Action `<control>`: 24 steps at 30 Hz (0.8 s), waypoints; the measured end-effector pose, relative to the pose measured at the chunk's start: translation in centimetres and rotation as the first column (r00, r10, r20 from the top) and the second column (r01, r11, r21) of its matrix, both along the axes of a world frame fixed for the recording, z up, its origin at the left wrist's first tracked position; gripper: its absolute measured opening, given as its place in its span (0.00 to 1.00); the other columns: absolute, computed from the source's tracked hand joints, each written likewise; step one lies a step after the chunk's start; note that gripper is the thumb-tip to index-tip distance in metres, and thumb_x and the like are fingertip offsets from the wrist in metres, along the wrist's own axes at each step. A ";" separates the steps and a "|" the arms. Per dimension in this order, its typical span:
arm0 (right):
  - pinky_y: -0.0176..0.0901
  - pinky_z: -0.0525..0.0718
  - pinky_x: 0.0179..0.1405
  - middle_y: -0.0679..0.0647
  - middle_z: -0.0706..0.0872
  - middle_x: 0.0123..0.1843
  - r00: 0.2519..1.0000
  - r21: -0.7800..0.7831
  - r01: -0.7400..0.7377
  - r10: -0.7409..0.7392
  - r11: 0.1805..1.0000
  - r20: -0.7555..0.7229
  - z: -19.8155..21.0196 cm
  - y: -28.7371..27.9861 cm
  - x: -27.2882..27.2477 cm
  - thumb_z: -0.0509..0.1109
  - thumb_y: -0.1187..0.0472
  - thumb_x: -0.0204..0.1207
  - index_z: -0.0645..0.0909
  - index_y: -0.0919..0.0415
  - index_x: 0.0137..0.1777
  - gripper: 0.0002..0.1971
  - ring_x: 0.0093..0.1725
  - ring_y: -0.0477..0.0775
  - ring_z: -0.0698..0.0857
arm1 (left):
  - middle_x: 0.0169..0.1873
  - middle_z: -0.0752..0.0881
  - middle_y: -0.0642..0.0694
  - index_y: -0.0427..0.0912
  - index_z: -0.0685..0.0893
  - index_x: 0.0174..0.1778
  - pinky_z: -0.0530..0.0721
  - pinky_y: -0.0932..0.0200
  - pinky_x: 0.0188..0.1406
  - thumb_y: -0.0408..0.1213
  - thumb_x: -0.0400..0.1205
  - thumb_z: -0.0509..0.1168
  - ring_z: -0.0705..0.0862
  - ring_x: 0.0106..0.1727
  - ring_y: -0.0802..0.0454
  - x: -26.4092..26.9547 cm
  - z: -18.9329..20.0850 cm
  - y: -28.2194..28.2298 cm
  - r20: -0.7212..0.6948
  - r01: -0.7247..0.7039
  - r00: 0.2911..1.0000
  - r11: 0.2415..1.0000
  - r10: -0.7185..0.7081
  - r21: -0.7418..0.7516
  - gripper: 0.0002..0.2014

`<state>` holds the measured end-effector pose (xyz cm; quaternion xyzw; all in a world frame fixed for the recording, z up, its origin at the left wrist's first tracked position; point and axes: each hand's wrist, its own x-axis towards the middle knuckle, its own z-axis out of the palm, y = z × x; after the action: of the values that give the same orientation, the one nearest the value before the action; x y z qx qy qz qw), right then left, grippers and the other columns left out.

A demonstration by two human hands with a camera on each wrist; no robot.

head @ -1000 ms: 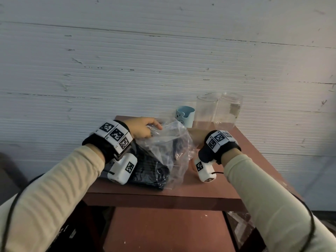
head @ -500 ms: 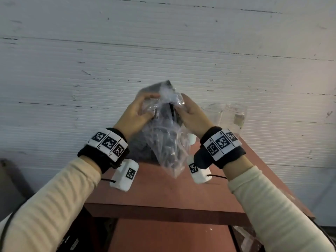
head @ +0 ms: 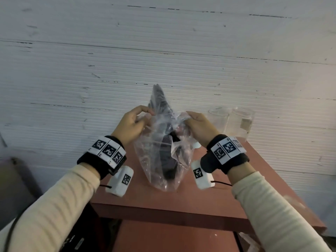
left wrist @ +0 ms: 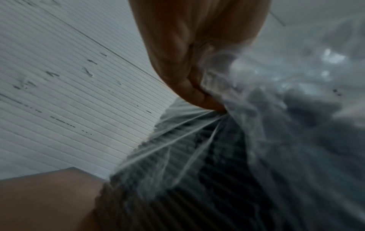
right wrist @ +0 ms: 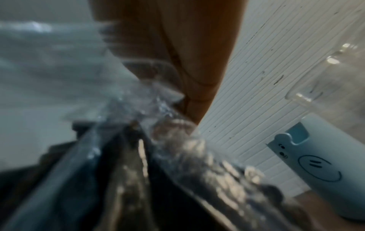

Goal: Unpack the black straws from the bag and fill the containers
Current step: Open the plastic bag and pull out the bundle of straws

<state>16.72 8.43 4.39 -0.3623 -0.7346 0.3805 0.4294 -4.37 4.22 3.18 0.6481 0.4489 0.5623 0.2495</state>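
Note:
A clear plastic bag (head: pixel 160 171) hangs upright above the red-brown table (head: pixel 181 202), held at its mouth from both sides. My left hand (head: pixel 132 122) pinches the left edge of the bag (left wrist: pixel 227 96); my right hand (head: pixel 198 124) grips the right edge of the bag (right wrist: pixel 162 100). Black straws (head: pixel 168 160) stand bundled inside, and their upper ends (head: pixel 158 99) poke out above the mouth. The straws (left wrist: pixel 207 179) show ribbed through the film in the left wrist view. Two clear jars (head: pixel 218 120) (head: pixel 242 122) stand at the table's back right.
A light blue cup (right wrist: pixel 324 164) with a cartoon face stands beside the jars; in the head view it is hidden behind my right hand. A white ribbed wall (head: pixel 163 51) runs behind the table. The table's front edge (head: pixel 172 213) lies below the bag.
The bag has been lifted off the table and turned upright. My right hand came up and took its right edge, and the mouth has been pulled down so straw ends now stick out.

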 end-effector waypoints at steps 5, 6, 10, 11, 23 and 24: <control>0.39 0.69 0.19 0.49 0.77 0.23 0.999 0.090 0.018 -0.020 0.996 0.030 0.0 0.3 -0.4 0.52 0.72 0.81 0.70 0.51 0.55 0.15 0.18 0.48 0.71 | 0.35 0.82 0.37 0.43 0.81 0.48 0.80 0.67 0.29 0.39 0.88 0.57 0.81 0.26 0.61 0.9 0.1 0.5 -0.001 0.017 1.000 1.000 -0.017 0.000 0.09; 0.39 0.69 0.16 0.47 0.77 0.21 1.000 0.125 -0.002 -0.002 0.992 0.031 0.1 0.0 -0.2 0.51 0.74 0.80 0.66 0.52 0.59 0.17 0.17 0.47 0.70 | 0.38 0.84 0.36 0.48 0.81 0.47 0.82 0.63 0.35 0.46 0.87 0.58 0.82 0.31 0.58 0.8 0.0 0.5 -0.032 0.021 0.999 1.000 -0.021 -0.002 0.09; 0.53 0.81 0.34 0.50 0.80 0.42 0.997 0.316 -0.055 0.035 0.947 0.068 0.5 -1.0 0.6 0.52 0.78 0.76 0.68 0.54 0.60 0.21 0.26 0.59 0.75 | 0.49 0.84 0.68 0.59 0.81 0.48 0.80 0.66 0.55 0.67 0.69 0.70 0.83 0.53 0.68 0.0 -0.2 -0.1 -0.207 0.048 0.977 0.999 -0.047 -0.001 0.20; 0.50 0.81 0.35 0.49 0.79 0.47 0.996 0.334 -0.067 0.042 0.940 0.084 0.4 -1.0 0.8 0.54 0.77 0.75 0.70 0.53 0.58 0.20 0.30 0.59 0.77 | 0.53 0.83 0.67 0.58 0.81 0.50 0.80 0.66 0.56 0.66 0.65 0.74 0.82 0.56 0.67 0.0 -0.2 -0.2 -0.243 0.026 0.970 1.000 -0.025 0.000 0.24; 0.31 0.76 0.60 0.46 0.83 0.54 0.952 0.431 -0.106 -0.034 0.896 0.304 -0.3 -0.4 2.3 0.77 0.59 0.73 0.84 0.59 0.54 0.11 0.55 0.44 0.82 | 0.47 0.87 0.59 0.49 0.81 0.39 0.80 0.71 0.55 0.41 0.78 0.71 0.85 0.50 0.68 0.0 -0.5 0.0 -0.263 0.019 0.965 0.990 0.018 0.138 0.05; 0.33 0.76 0.58 0.48 0.83 0.53 0.949 0.434 -0.100 -0.045 0.895 0.311 -0.1 -0.3 2.2 0.76 0.58 0.75 0.86 0.63 0.52 0.10 0.54 0.46 0.82 | 0.43 0.87 0.56 0.47 0.80 0.40 0.81 0.69 0.51 0.41 0.79 0.69 0.86 0.46 0.64 0.1 -0.4 0.0 -0.277 0.027 0.961 0.990 0.013 0.140 0.05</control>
<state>18.95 8.17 4.32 -0.2997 -0.8656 0.1464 0.3735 -4.29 4.24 2.76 0.7380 0.4360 0.4957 0.1394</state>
